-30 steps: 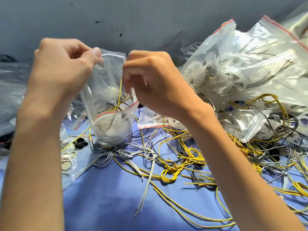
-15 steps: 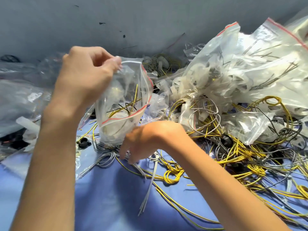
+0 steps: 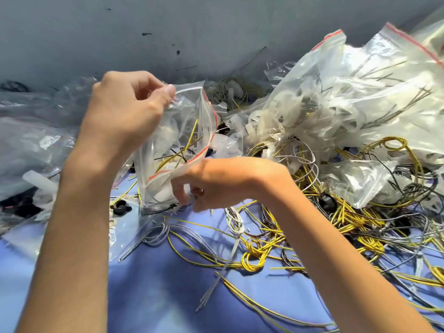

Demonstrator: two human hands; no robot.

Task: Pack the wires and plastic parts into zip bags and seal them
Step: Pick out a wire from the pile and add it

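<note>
Blue tabletop (image 3: 156, 296), zip bag (image 3: 177, 131) upright, mouth up, pinched by left hand (image 3: 122, 116); right hand (image 3: 230, 181) clutching grey wires (image 3: 183, 205).

1. The right hand (image 3: 230, 181) — its fingertips blur beside the zip bag (image 3: 182, 140); I cannot tell what they pinch.
2. Far right, the big filled bags (image 3: 360, 97) run off the edge.

A blue cloth (image 3: 153, 296) covers the work surface, lit brightly in patches and crossed by soft dark shadows. Behind it rises a plain grey wall (image 3: 216, 25). The wall carries a few small dark specks (image 3: 146, 34) and a thin dark scratch (image 3: 186, 67) lower down.
</note>
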